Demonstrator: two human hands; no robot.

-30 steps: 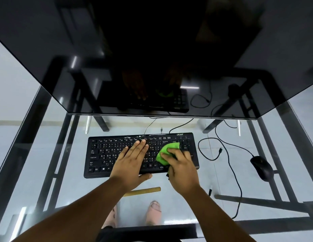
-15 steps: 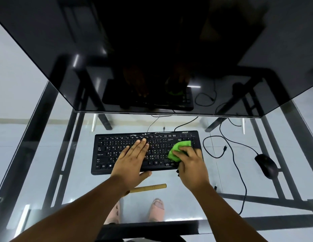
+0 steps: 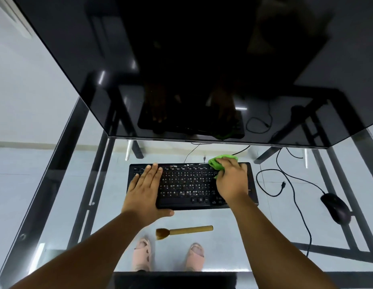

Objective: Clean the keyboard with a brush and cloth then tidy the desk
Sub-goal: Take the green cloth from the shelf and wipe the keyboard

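A black keyboard (image 3: pixel 187 185) lies on the glass desk (image 3: pixel 229 251) below the monitor. My left hand (image 3: pixel 145 190) lies flat with straight fingers on the keyboard's left part. My right hand (image 3: pixel 231 180) grips a green cloth (image 3: pixel 220 160) and presses it on the keyboard's far right edge. A brush (image 3: pixel 184 231) with a tan wooden handle and brown bristles lies on the glass just in front of the keyboard, touched by neither hand.
A large dark monitor (image 3: pixel 191 65) overhangs the far side of the desk. A black mouse (image 3: pixel 335 208) sits at the right, its cable (image 3: pixel 293 190) looping between it and the keyboard. The desk's black frame and my feet show through the glass.
My right hand has moved the green cloth from the keyboard's right middle up to its far right edge. My left hand has shifted left along the keyboard. The brush is uncovered.
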